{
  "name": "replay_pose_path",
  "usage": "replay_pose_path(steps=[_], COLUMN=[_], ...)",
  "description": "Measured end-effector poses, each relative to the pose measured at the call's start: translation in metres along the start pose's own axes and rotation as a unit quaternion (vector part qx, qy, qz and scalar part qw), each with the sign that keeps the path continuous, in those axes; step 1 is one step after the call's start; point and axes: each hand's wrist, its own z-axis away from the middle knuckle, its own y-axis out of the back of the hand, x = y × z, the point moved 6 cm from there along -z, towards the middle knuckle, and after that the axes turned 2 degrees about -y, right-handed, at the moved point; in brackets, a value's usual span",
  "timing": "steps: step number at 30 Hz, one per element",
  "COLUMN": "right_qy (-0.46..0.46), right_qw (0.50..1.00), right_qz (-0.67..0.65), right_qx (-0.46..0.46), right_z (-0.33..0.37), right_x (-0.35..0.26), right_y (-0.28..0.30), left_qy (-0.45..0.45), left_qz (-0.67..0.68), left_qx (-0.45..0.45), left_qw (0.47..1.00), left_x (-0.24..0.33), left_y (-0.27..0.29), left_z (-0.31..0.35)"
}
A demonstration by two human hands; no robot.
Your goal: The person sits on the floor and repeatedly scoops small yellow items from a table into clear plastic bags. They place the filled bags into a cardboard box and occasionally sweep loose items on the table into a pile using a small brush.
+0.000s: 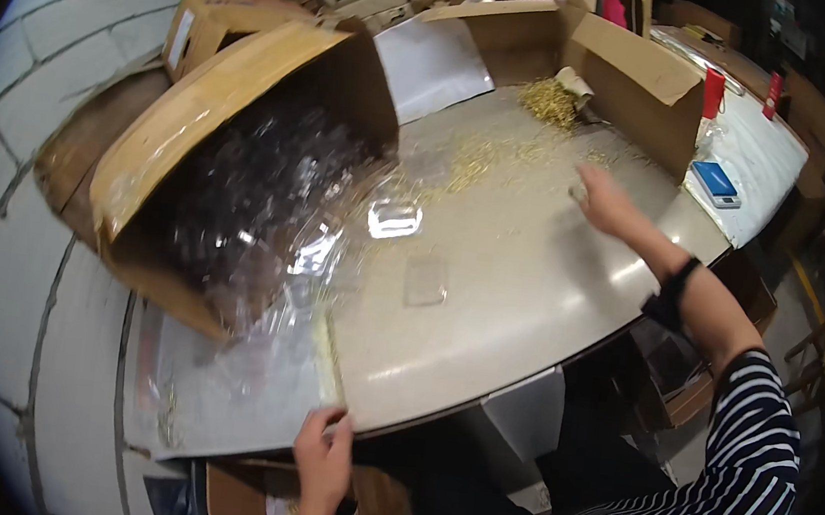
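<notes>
My right hand reaches over the pale tabletop, thumb and fingers drawn together. Something small and greyish shows at its fingertips, too blurred to name. Beyond it lies a heap of golden shredded filler, with loose strands scattered across the table. At the front edge my left hand has loosely bent fingers, with the thumb a little apart and nothing visible in them. It is beside the end of a yellowish strip. Clear plastic trays lie mid-table, and another clear piece rests nearer me.
On the left, a large cardboard box lies tipped toward the table, full of clear plastic pieces. Cardboard flaps wall the far side. A small digital scale and red-topped things stand at right. Below me is an open carton.
</notes>
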Motion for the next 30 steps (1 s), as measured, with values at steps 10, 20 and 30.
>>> replay_pose_path(steps=[10, 20, 30], right_qy=[-0.205, 0.193, 0.024], right_qw=[0.960, 0.955, 0.948], right_qz=[0.012, -0.048, -0.297], right_qx=[-0.191, -0.220, -0.117], right_z=[-0.099, 0.020, 0.098], right_x=[0.030, -0.129, -0.069], right_y=[-0.071, -0.095, -0.019], left_qy=[-0.186, -0.187, -0.248], left_qz=[-0.286, -0.333, -0.150], left_qx=[-0.163, -0.190, -0.107], left_qw=[0.926, 0.904, 0.951], left_x=[0.038, 0.086, 0.041], left_y=[-0.171, -0.179, -0.151], left_z=[-0.168, -0.155, -0.128])
